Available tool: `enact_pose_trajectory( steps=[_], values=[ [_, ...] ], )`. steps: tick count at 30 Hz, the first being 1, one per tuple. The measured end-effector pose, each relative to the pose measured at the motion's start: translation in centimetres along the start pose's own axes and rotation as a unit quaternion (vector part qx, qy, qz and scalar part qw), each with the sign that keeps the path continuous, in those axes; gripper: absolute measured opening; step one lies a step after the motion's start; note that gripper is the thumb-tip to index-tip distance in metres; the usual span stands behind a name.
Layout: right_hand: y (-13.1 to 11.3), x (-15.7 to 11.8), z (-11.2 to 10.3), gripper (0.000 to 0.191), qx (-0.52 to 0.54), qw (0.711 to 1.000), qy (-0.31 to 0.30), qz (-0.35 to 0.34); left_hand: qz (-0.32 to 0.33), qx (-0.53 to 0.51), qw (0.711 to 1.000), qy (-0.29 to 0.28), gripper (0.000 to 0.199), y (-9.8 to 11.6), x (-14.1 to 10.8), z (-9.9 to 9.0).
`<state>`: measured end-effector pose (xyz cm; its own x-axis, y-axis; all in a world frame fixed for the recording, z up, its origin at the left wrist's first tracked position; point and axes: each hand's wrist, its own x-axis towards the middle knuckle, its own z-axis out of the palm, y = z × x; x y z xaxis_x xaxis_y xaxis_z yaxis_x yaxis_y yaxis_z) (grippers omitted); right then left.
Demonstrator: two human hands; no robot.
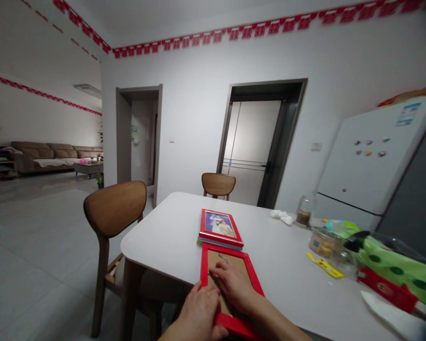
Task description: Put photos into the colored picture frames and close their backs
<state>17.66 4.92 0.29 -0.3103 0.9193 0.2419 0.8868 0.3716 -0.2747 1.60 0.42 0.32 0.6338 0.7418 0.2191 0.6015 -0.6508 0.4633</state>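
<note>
Red picture frame [217,266] is lying flat on the white table [170,237] directly under both hands, showing a tan backing board inside its red rim. No picture is showing on the side facing up, and a small metal clip [223,258] is sitting on the backing just beyond the right hand's fingers. The right hand [236,286] is reaching across the board with its fingertips pressing down, while the left hand [199,312] is covering the near corner, close beside it. Both hands are resting narrowly together on the frame, though whether either is actually gripping it is hard to tell. Just past the fingertips, a second red frame [220,228] is lying with its photo of two figures facing up. Farther to the right of the hands, a crumpled white tissue [281,217], a yellow strip [324,265], a glass jar of biscuits [321,242] and a green polka-dot bag [394,265] are crowding the table's edge. A wooden chair [113,213] is standing left of the hands.
</note>
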Motion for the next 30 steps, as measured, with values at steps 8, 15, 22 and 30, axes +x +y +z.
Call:
enact_pose_trajectory(
  steps=[8,15,22,30],
  values=[
    [3.5,3.0,0.8,0.018,-0.001,0.97,0.084,0.229,0.008,0.018,0.997,-0.077,0.04,0.2,0.0,0.3],
    [4.1,3.5,0.7,0.014,0.018,0.96,0.114,0.257,-0.007,0.003,0.998,-0.07,0.057,0.3,-0.3,0.4],
    [6.2,2.0,-1.4,0.03,0.142,0.946,0.161,0.245,0.0,-0.033,0.998,-0.055,0.029,2.1,1.5,3.4],
    [6.2,-6.7,-2.5,0.044,0.513,0.743,0.248,0.352,0.052,-0.13,0.989,0.044,0.043,4.5,2.1,0.4]
  ],
)
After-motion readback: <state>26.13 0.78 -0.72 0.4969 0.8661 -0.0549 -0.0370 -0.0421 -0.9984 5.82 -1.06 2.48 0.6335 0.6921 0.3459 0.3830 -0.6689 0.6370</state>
